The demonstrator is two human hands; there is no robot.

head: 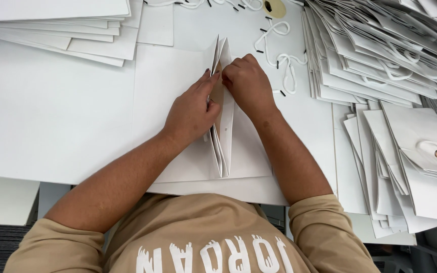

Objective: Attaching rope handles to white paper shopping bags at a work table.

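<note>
A white paper bag [224, 131] stands on its folded edge in the middle of the table, its mouth spread slightly and a brown inner panel showing. My left hand [190, 111] presses against the bag's left side with fingers reaching into the opening. On the other side, my right hand [249, 83] pinches the bag's top edge. The bag rests on flat white sheets [163, 81].
Stacks of flat white paper bags [375, 60] fill the right side, more lying lower right [421, 151]. White cord handles with black tips [281, 60] lie behind the hands. A pile of white sheets [67, 30] sits at the top left.
</note>
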